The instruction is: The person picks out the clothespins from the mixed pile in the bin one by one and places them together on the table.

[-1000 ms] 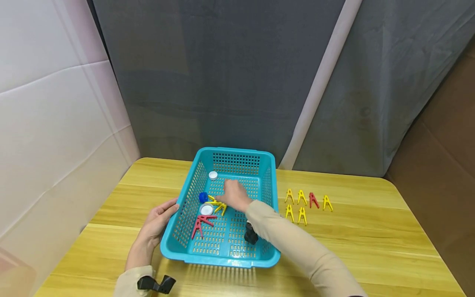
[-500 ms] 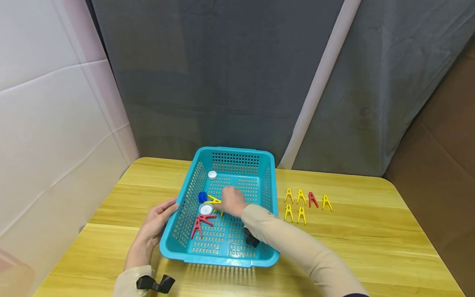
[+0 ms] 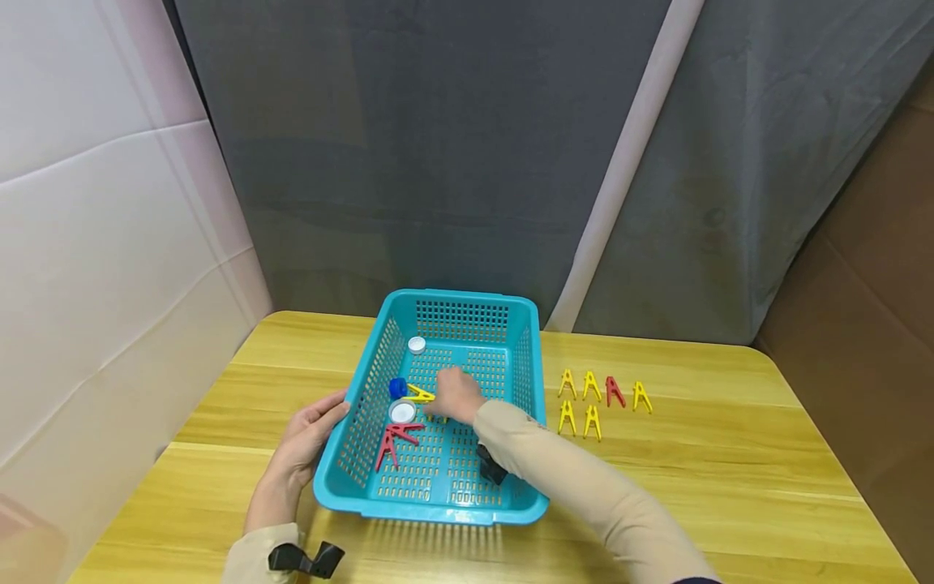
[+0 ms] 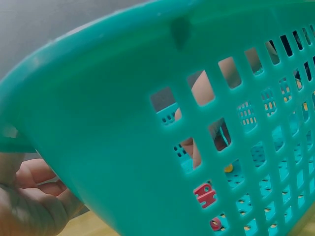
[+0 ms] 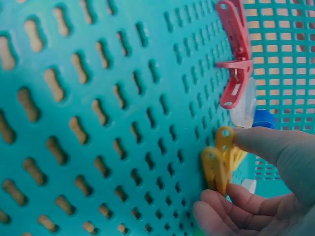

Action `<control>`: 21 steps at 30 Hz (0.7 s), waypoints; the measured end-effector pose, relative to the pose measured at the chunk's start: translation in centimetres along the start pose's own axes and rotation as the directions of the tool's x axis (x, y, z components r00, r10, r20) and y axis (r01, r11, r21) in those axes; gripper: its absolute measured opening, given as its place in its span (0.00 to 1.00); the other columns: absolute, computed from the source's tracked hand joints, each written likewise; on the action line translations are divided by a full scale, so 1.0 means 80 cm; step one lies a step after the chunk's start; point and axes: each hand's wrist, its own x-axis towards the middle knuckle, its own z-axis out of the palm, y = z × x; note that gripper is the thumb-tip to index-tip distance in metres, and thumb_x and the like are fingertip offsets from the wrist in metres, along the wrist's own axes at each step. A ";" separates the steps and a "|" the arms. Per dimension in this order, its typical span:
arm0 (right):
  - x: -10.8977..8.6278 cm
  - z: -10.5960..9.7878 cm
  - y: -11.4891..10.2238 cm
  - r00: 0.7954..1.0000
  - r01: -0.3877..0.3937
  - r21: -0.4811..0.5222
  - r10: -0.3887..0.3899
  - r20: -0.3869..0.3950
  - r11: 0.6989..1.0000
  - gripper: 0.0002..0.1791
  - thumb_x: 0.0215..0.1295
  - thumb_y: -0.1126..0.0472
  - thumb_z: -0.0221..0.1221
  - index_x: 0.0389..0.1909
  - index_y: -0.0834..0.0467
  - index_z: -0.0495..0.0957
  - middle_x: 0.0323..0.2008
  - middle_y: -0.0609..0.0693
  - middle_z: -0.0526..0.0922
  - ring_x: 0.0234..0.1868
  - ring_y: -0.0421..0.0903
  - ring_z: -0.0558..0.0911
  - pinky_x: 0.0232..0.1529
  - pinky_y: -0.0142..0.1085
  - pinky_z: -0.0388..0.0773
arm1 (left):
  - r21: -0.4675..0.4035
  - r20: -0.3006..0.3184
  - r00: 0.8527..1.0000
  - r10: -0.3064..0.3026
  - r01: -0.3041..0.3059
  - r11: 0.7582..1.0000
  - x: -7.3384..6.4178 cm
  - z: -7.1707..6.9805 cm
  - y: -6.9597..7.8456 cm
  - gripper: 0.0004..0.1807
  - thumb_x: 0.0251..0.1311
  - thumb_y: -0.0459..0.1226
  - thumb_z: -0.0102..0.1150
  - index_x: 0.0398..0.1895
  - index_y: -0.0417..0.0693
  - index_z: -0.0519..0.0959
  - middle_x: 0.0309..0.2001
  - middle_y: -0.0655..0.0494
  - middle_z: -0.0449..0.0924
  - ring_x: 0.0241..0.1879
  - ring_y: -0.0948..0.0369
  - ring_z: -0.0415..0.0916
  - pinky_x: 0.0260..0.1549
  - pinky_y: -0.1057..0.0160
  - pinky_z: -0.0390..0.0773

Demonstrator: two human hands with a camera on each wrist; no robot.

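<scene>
My left hand (image 3: 302, 442) holds the left rim of a turquoise plastic basket (image 3: 430, 516), its thumb near the top edge. My right hand (image 3: 458, 396) reaches inside and pinches a yellow clothespin (image 5: 216, 164) between thumb and fingers, close to the basket floor; the hand mostly covers it in the head view. Just left of those fingers lies another yellow clothespin (image 3: 420, 394). Beside it are a blue bottle cap (image 3: 397, 388) and a round white lid (image 3: 402, 412). Two red clothespins (image 3: 387, 451) lie nearer me, and a small white cap (image 3: 417, 345) sits farther back.
On the wooden table (image 3: 700, 478), right of the basket, several yellow clothespins (image 3: 592, 422) and a red clothespin (image 3: 614, 392) lie in two rows. A grey curtain (image 3: 467, 162) hangs behind the table, with a white panel (image 3: 109, 203) at the left.
My right hand has come slightly nearer to me inside the basket and now covers one yellow clothespin that showed beside its fingers before. The left hand and basket stay put.
</scene>
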 end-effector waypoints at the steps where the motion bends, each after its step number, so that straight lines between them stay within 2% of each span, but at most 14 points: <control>1: 0.000 -0.001 0.000 1.000 -0.003 -0.004 0.003 0.008 1.000 0.22 0.45 0.58 0.72 0.14 0.55 0.65 0.16 0.45 0.64 0.16 0.40 0.65 0.15 0.30 0.67 | 0.001 0.000 1.000 -0.002 0.002 1.000 0.000 0.000 0.000 0.30 0.66 0.34 0.50 0.67 0.27 0.56 0.37 0.60 0.82 0.34 0.64 0.81 0.35 0.64 0.81; 8: 0.001 -0.008 0.001 0.999 0.023 -0.065 -0.021 0.024 0.998 0.13 0.43 0.68 0.68 0.20 0.58 0.69 0.21 0.48 0.70 0.20 0.43 0.68 0.18 0.31 0.69 | 0.012 -0.006 1.000 -0.016 0.016 1.000 0.000 0.000 0.002 0.30 0.67 0.35 0.49 0.67 0.28 0.56 0.37 0.60 0.82 0.35 0.64 0.81 0.35 0.63 0.82; 16: -0.002 -0.019 0.001 0.999 0.035 0.024 -0.035 0.034 0.999 0.14 0.45 0.72 0.65 0.15 0.59 0.69 0.15 0.47 0.70 0.16 0.41 0.69 0.16 0.28 0.70 | 0.008 -0.007 1.000 -0.017 0.017 1.000 0.001 0.000 0.000 0.30 0.67 0.35 0.49 0.67 0.28 0.56 0.38 0.59 0.82 0.35 0.64 0.81 0.35 0.63 0.82; 18: -0.003 -0.023 0.000 0.999 0.037 0.047 -0.038 0.024 0.998 0.17 0.45 0.73 0.65 0.12 0.58 0.67 0.12 0.46 0.67 0.13 0.40 0.67 0.14 0.26 0.68 | 0.008 -0.006 1.000 -0.015 0.015 1.000 0.001 -0.001 0.000 0.30 0.67 0.35 0.49 0.67 0.28 0.56 0.38 0.59 0.82 0.35 0.63 0.81 0.35 0.63 0.82; 21: -0.003 -0.028 -0.001 0.999 0.055 0.074 -0.054 -0.005 0.996 0.24 0.46 0.73 0.65 0.09 0.54 0.59 0.09 0.43 0.58 0.11 0.38 0.58 0.12 0.25 0.58 | 0.003 -0.003 1.000 -0.013 0.013 1.000 0.001 -0.001 0.000 0.30 0.66 0.35 0.50 0.67 0.28 0.56 0.38 0.59 0.82 0.35 0.63 0.81 0.35 0.63 0.82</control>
